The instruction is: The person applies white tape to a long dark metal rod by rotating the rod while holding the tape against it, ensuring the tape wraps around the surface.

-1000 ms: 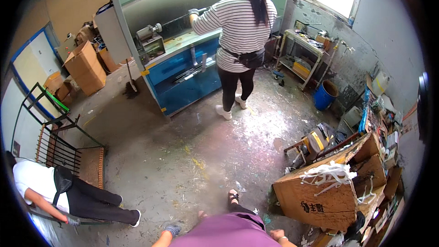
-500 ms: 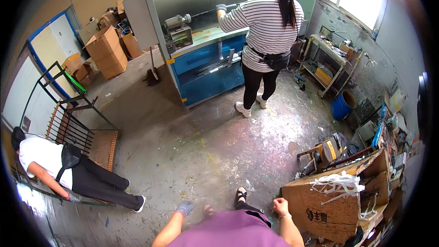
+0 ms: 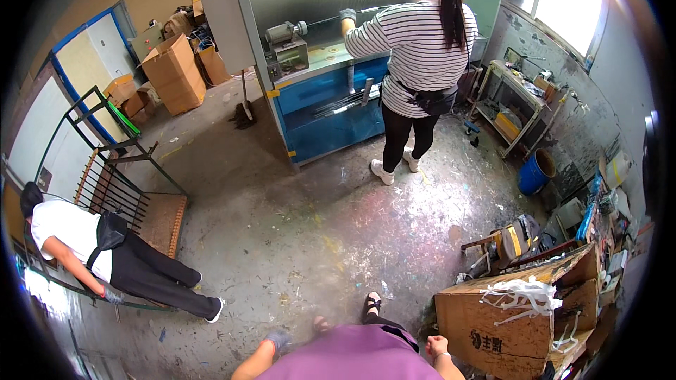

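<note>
My left hand (image 3: 279, 339), in a grey glove, hangs low beside my purple garment (image 3: 345, 355). Its fingers are too small and blurred to read, and I make out nothing held. On the other side my bare right hand (image 3: 436, 345) has its fingers curled in, with nothing showing in them and a bracelet on the wrist. Nearest to it stands a large worn cardboard box (image 3: 461, 320), apart from the hand. White plastic strips (image 3: 524, 294) hang over the top of that box.
Ahead, a person in a striped top (image 3: 422, 49) stands at a blue-fronted booth (image 3: 331, 137) with a motor (image 3: 284, 33). At left, another person (image 3: 70, 229) grips a metal frame cart (image 3: 130, 193). A blue barrel (image 3: 534, 177) and small shelf table (image 3: 517, 102) line the right wall.
Both my hands have dropped slightly lower in the picture, the left partly behind my garment's edge. The room has shifted a little down and right as my view moved.
</note>
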Demonstrator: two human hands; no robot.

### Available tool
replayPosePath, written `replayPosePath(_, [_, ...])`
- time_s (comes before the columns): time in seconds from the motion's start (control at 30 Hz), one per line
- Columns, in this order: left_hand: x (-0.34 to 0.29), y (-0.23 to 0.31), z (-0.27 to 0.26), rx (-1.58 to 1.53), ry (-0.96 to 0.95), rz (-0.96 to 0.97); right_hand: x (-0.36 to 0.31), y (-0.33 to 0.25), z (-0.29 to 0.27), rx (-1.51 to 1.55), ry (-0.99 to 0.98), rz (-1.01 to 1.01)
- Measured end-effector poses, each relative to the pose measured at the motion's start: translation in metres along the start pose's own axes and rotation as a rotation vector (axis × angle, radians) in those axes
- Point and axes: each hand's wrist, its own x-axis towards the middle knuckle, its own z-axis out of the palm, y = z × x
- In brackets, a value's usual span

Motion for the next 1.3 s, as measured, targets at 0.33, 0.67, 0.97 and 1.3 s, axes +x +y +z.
replayPosePath(0.33, [0.064, 0.037, 0.005, -0.202, 0.186, 0.268, 0.018, -0.060, 0.034, -0.012, -0.079, -0.205])
replayPosePath(0.67, [0.038, 0.005, 0.018, 0.144, 0.001, -0.001, 0.031, 0.011, 0.004, 0.023, -0.092, -0.056])
replayPosePath(0.97, [0.020, 0.007, 0.025, -0.026, 0.073, 0.040, 0.083, 0.045, -0.010, 0.093, -0.089, 0.019])
replayPosePath(1.3, [0.030, 0.062, 0.013, 0.162, 0.163, 0.263, 0.036, -0.031, 0.015, 0.097, -0.129, -0.077])
